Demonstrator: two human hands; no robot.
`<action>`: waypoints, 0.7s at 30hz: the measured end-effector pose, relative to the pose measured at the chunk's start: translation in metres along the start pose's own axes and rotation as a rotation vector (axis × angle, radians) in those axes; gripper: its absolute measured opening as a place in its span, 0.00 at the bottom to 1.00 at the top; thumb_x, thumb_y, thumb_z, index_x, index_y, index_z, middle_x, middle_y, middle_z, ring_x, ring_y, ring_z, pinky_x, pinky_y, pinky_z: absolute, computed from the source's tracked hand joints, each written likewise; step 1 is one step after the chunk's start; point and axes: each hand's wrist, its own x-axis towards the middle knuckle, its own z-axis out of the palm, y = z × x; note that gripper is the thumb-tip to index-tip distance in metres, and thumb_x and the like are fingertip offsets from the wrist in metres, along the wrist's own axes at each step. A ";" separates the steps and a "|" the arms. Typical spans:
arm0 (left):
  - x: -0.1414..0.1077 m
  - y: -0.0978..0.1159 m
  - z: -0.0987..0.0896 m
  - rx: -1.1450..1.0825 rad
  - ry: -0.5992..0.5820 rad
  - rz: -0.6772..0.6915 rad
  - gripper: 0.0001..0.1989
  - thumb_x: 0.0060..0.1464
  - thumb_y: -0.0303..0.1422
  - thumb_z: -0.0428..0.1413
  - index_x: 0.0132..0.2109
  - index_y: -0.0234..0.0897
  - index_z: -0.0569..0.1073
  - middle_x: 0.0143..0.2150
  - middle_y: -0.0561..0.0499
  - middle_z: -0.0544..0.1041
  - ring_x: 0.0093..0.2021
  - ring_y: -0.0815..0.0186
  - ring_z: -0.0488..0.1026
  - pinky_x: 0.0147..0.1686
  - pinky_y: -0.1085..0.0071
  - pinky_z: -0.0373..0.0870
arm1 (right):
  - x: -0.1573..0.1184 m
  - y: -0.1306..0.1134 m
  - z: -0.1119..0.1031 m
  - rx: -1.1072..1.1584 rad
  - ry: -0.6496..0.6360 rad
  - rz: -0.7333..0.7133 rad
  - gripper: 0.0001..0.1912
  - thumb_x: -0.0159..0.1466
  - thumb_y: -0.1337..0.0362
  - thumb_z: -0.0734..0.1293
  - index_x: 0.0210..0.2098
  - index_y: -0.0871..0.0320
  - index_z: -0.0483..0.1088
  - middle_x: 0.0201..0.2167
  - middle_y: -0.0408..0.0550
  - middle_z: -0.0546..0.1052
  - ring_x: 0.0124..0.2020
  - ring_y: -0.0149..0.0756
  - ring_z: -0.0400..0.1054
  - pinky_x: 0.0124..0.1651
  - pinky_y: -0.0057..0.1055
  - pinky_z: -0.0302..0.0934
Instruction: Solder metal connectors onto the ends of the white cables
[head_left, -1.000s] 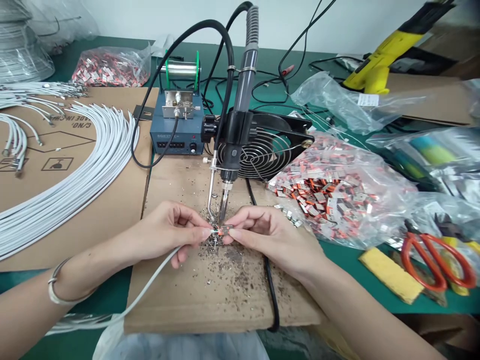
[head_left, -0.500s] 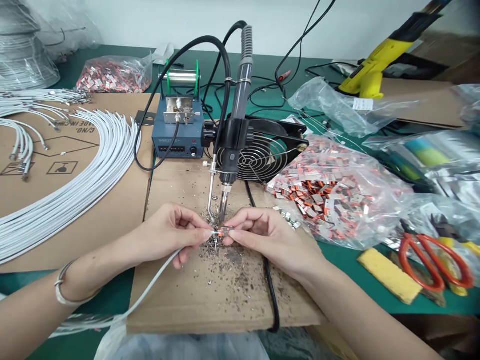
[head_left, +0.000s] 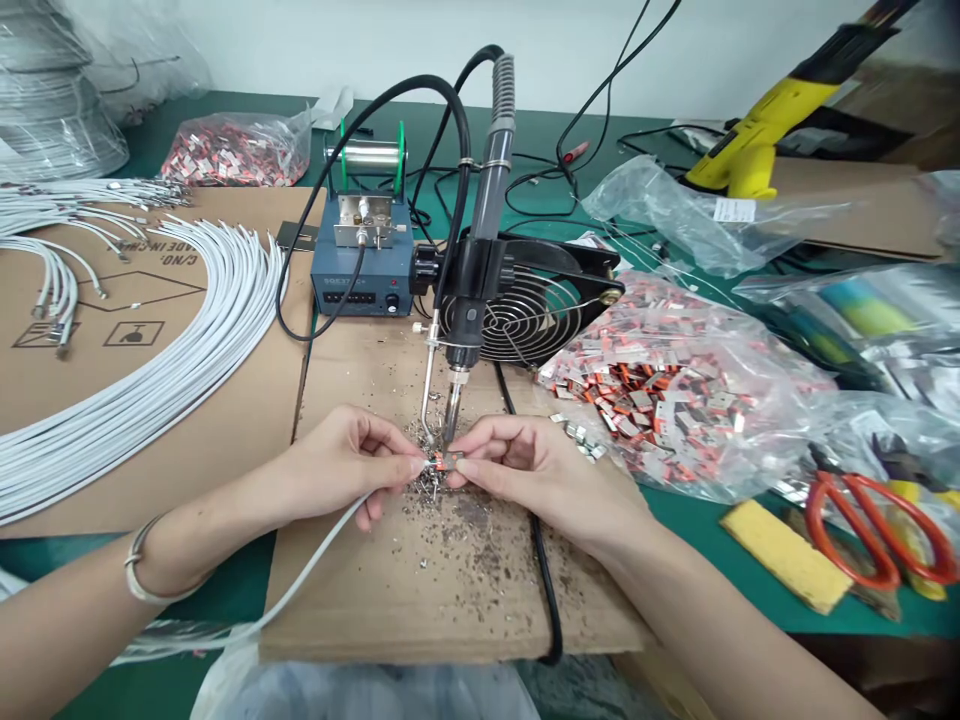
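My left hand pinches the end of a white cable, which trails down to the lower left. Between finger and thumb, my right hand grips a small orange and metal connector. Cable end and connector meet just under the tip of the soldering iron, which is clamped upright in a holder. Beside the iron a thin metal feed tube points down to the same spot. Whether the iron tip touches the connector is too small to tell. Solder debris litters the cardboard below.
A blue solder feeder and a black fan stand behind. White cables lie left. To the right are a bag of connectors, a yellow sponge and red-handled scissors. A black cord crosses the cardboard.
The whole view has shifted slightly, so the scene sits a little further right. The connector is turned or tilted a little differently under the iron tip. Both hands keep their grips.
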 end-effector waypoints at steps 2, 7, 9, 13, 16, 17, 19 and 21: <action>0.000 0.000 0.000 -0.005 -0.009 0.002 0.09 0.49 0.32 0.56 0.33 0.28 0.72 0.16 0.57 0.66 0.14 0.76 0.63 0.14 0.81 0.62 | 0.000 0.000 -0.001 -0.007 -0.009 -0.006 0.08 0.52 0.64 0.72 0.29 0.61 0.72 0.25 0.46 0.78 0.25 0.25 0.70 0.28 0.20 0.60; -0.001 -0.008 -0.004 0.038 -0.095 0.079 0.12 0.47 0.36 0.58 0.30 0.28 0.72 0.20 0.55 0.68 0.18 0.76 0.64 0.19 0.78 0.62 | -0.006 0.000 -0.006 -0.056 -0.112 -0.035 0.09 0.54 0.63 0.71 0.31 0.61 0.71 0.25 0.47 0.78 0.25 0.26 0.69 0.27 0.20 0.59; -0.002 -0.013 -0.005 0.137 -0.143 0.149 0.13 0.48 0.38 0.57 0.30 0.28 0.73 0.22 0.53 0.70 0.20 0.76 0.63 0.21 0.79 0.60 | -0.008 -0.001 -0.007 -0.094 -0.163 -0.040 0.09 0.55 0.63 0.70 0.32 0.62 0.71 0.25 0.47 0.78 0.25 0.25 0.69 0.26 0.20 0.59; -0.011 -0.013 -0.004 0.483 -0.129 0.267 0.15 0.53 0.40 0.53 0.31 0.30 0.73 0.25 0.50 0.74 0.23 0.74 0.64 0.23 0.79 0.57 | -0.007 -0.003 -0.005 -0.167 -0.235 -0.032 0.09 0.55 0.63 0.70 0.31 0.62 0.69 0.25 0.47 0.77 0.26 0.26 0.70 0.28 0.21 0.59; -0.024 -0.006 0.001 0.595 -0.103 0.335 0.14 0.54 0.39 0.51 0.32 0.31 0.73 0.26 0.50 0.75 0.24 0.73 0.66 0.24 0.80 0.59 | -0.010 -0.005 -0.006 -0.232 -0.290 -0.069 0.09 0.56 0.62 0.69 0.31 0.62 0.68 0.25 0.48 0.77 0.26 0.28 0.70 0.29 0.23 0.61; -0.030 -0.005 0.005 0.591 -0.098 0.350 0.14 0.54 0.39 0.52 0.33 0.31 0.73 0.26 0.50 0.74 0.25 0.73 0.66 0.24 0.80 0.59 | -0.015 -0.006 -0.009 -0.262 -0.312 -0.078 0.08 0.56 0.63 0.69 0.31 0.61 0.68 0.25 0.47 0.77 0.27 0.29 0.70 0.30 0.25 0.61; -0.043 -0.009 0.016 0.561 -0.103 0.395 0.14 0.52 0.41 0.54 0.34 0.32 0.73 0.25 0.51 0.73 0.25 0.72 0.67 0.24 0.80 0.60 | -0.031 -0.006 -0.018 -0.338 -0.347 -0.091 0.07 0.55 0.64 0.70 0.32 0.59 0.69 0.24 0.46 0.76 0.26 0.30 0.70 0.30 0.25 0.61; -0.049 -0.025 0.032 0.560 -0.168 0.516 0.14 0.51 0.42 0.54 0.32 0.34 0.71 0.25 0.53 0.72 0.25 0.72 0.67 0.23 0.80 0.59 | -0.048 -0.006 -0.030 -0.408 -0.363 -0.165 0.11 0.53 0.65 0.71 0.36 0.56 0.69 0.19 0.42 0.72 0.22 0.31 0.68 0.24 0.24 0.59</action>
